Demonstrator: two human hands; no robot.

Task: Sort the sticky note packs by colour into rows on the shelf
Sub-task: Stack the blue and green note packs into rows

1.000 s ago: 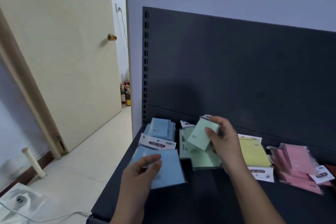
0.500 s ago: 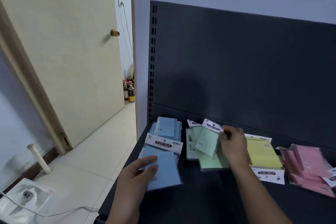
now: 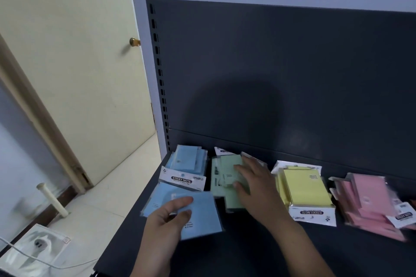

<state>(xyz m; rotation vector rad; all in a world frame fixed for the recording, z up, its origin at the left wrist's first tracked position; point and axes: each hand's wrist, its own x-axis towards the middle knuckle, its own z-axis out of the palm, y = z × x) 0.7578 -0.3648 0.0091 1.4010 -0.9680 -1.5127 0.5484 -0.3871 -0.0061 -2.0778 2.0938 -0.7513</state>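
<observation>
While blue pack (image 3: 203, 211) is gripped, door (image 3: 74, 78), pipe (image 3: 53, 200)

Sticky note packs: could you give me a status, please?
Left hand grips blue pack. Right hand rests on green packs. Yellow packs, pink packs apart, rightward.

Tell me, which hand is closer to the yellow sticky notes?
Right. The right hand rests on the green packs, just beside the yellow packs. The left hand holds a blue pack farther left, with the green packs between.
</observation>
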